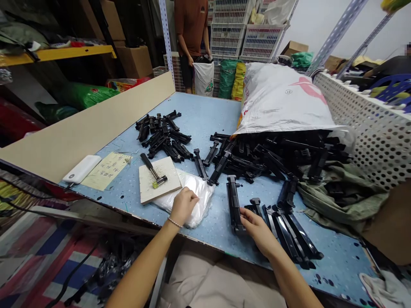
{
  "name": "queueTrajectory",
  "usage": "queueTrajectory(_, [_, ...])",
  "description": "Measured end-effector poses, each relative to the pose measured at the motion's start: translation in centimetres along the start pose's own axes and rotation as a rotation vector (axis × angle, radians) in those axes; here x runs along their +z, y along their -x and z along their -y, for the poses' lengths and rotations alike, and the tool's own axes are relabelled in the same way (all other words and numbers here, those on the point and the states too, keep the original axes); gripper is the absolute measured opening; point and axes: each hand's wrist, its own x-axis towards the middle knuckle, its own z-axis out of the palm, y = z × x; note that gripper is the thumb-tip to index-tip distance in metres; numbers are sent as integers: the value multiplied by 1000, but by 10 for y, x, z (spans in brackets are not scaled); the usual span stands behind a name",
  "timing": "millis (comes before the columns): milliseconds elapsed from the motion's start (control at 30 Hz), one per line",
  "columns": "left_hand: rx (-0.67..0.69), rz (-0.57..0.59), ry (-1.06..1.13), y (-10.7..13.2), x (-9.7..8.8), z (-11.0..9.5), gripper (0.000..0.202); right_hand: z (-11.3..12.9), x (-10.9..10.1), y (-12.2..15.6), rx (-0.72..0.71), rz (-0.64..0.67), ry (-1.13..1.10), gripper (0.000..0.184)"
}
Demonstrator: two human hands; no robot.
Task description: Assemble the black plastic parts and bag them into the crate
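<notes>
A board (171,176) bearing a hammer (152,171) overlaps plastic bags (204,196); left hand (184,205) bunches fingers there, perhaps pinching; right hand (257,225) clamps a black part (233,200).

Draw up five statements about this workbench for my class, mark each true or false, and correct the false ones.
1. The right hand holds a black part. True.
2. The left hand grips the hammer. False: it is at the clear plastic; the hammer lies on a small board.
3. The yellow note lies beside a white device. True.
4. The large white sack hangs from the shelf. False: it lies on the blue table.
5. Black parts lie at the sack's open end. True.
</notes>
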Motion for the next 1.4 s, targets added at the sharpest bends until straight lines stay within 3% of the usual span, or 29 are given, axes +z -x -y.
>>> queueTrajectory(100, [-78,19,114,-6,-15,14,24,11,6,-1,9,55,-169,37])
queueTrajectory(233, [-149,37,259,-5,-27,18,32,22,25,-16,59,139,-359,33])
queueTrajectory(467, [-179,21,340,-2,-20,17,20,29,77,-62,166,269,-586,25])
queueTrajectory(567, [-165,6,335,2,-19,13,21,25,88,-76,225,285,-708,20])
queueTrajectory(700, [-24,-62,-32,13,-17,2,38,16,82,-83,259,307,-826,14])
queueTrajectory(800, [79,-100,-255,16,-17,-1,9,14,73,-81,277,368,-851,16])
queueTrajectory(1033, [-52,-154,-94,-4,-23,11,32,23,72,-69,213,314,-730,25])
queueTrajectory(1233, [-143,38,251,-5,-32,7,27,29,93,-80,149,246,-627,22])
queueTrajectory(1400, [-201,-48,373,-1,-49,15,36,29,84,-73,120,165,-567,24])
